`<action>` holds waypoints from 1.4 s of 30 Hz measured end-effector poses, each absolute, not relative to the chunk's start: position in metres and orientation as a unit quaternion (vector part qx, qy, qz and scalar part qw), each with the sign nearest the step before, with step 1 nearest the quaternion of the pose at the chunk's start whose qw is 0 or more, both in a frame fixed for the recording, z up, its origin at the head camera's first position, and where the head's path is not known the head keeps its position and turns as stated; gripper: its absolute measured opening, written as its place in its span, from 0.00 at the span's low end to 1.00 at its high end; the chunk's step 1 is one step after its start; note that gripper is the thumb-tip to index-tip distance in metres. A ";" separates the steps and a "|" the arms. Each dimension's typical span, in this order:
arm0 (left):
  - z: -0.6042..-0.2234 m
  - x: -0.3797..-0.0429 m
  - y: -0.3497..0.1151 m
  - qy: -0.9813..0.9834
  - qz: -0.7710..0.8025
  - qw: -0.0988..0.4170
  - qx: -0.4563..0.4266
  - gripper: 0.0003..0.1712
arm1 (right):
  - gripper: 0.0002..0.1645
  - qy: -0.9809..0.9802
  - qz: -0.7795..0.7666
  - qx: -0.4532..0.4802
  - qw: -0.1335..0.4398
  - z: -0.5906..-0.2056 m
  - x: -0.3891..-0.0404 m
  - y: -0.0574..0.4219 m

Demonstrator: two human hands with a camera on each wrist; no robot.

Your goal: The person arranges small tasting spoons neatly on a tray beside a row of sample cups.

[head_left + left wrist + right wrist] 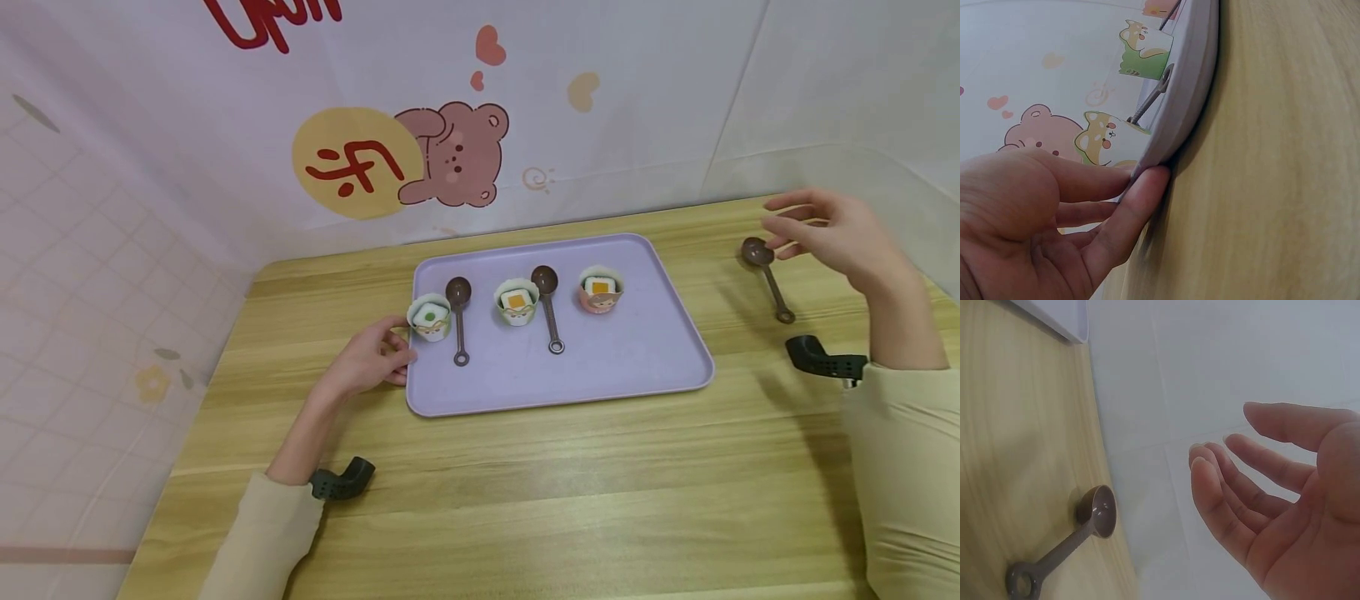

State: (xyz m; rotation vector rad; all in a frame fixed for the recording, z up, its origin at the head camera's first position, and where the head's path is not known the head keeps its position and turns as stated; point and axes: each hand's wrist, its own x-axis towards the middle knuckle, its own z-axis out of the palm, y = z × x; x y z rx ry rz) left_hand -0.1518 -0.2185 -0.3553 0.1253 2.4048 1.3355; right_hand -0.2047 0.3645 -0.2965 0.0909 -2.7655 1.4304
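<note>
My left hand [372, 356] is at the left rim of a lilac tray [487, 396]. In the left wrist view, thumb and index finger pinch that tray's rim [1194, 81]. On the tray stand three paper cups with small square pieces inside: a green-dot cup [431, 318], an orange-topped cup [517, 302] and a pink cup [600, 290]. Two brown measuring spoons lie among them, one on the left [459, 321] and one in the middle [548, 308]. Above a third measuring spoon [771, 283] on the table, my right hand [847, 233] hovers with loosely bent fingers, holding nothing.
The wooden table [525, 500] carries the tray and the third spoon. Behind it hangs a pale printed backdrop [637, 108] with a bear and hearts. Black wrist mounts stick out at the left [342, 481] and right [825, 360] cuffs.
</note>
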 end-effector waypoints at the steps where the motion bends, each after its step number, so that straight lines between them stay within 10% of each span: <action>1: -0.356 -0.152 -0.219 0.857 0.476 0.193 0.045 0.33 | 0.12 -0.887 0.461 0.029 0.013 -0.297 -0.205 0.365; 19: -0.356 -0.152 -0.218 0.857 0.476 0.193 0.045 0.33 | 0.10 -0.896 0.443 -0.001 -0.027 -0.313 -0.207 0.383; 30: -0.355 -0.151 -0.218 0.856 0.477 0.196 0.044 0.33 | 0.38 -0.917 0.394 -0.023 -0.065 -0.320 -0.207 0.393; 42: -0.356 -0.152 -0.218 0.856 0.478 0.193 0.050 0.33 | 0.32 -0.901 0.423 -0.040 -0.085 -0.333 -0.209 0.403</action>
